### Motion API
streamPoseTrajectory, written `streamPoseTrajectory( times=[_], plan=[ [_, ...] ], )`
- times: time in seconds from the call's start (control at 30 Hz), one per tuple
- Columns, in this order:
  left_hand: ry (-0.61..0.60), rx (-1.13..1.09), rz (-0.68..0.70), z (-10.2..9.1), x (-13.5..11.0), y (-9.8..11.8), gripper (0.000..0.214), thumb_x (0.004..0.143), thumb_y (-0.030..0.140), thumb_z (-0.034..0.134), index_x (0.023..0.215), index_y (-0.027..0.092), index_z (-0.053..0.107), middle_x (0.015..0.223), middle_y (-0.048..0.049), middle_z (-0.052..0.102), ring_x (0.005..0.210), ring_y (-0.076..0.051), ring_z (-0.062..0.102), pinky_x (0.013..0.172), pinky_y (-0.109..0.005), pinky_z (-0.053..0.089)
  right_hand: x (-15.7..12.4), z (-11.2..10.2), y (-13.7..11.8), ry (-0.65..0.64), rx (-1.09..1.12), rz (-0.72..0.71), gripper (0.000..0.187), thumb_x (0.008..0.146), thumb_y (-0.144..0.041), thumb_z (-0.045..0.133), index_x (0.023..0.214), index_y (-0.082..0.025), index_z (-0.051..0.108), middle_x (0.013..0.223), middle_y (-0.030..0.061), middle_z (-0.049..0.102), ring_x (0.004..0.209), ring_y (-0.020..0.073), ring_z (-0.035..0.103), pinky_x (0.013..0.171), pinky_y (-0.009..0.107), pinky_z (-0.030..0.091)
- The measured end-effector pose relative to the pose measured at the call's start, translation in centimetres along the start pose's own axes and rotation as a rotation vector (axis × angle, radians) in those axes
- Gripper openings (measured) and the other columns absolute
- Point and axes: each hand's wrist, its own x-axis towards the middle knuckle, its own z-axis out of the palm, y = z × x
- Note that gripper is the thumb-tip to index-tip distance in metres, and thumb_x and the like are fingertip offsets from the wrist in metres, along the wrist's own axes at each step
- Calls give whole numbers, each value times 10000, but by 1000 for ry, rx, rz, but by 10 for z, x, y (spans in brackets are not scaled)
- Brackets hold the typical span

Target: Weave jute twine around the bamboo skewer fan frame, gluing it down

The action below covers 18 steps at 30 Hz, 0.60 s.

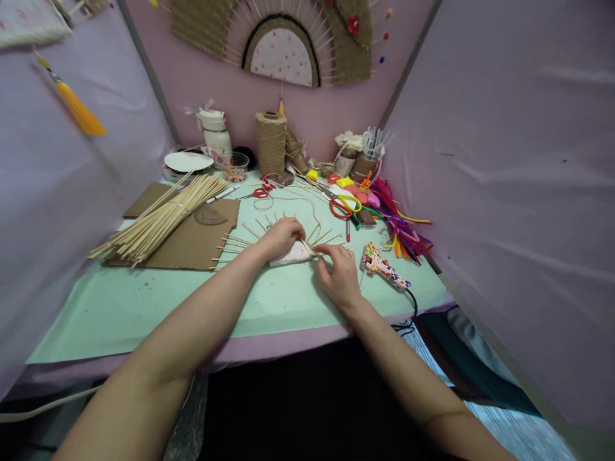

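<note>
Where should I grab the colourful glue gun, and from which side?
The glue gun is probably best held around its handle, coming from the near right side. It lies on the table with the slim handle pointing that way, away from the thicker body. Watch for the black cord at the handle's end.

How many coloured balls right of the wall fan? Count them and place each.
3: an orange ball highest, a red ball below it, and a blue ball lowest. More may be cut off above the picture.
</note>
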Motion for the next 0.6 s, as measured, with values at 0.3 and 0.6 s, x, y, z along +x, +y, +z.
streamPoseTrajectory(
  times=[0.3, 0.6],
  plan=[
    [8, -16, -27, 0, -1, 2, 247, 765, 61, 503, 758, 178, 720, 844, -41, 673, 889, -177, 604, 861, -306, 459, 4, 2, -2, -134, -34, 27, 278, 849, -145, 471, 1102, -196, 575, 1103, 83, 688, 1092, 261, 548, 909, 423, 352],
    [12, 5, -20, 0, -2, 0, 239, 767, 75, 509, 767, 180, 724, 842, -46, 671, 896, -184, 600, 871, -320, 460, 9, 9, 5, -152, 47, 81, 301, 842, -174, 473, 1129, -214, 556, 1148, 93, 668, 1116, 268, 534, 934, 444, 355]
  ],
)
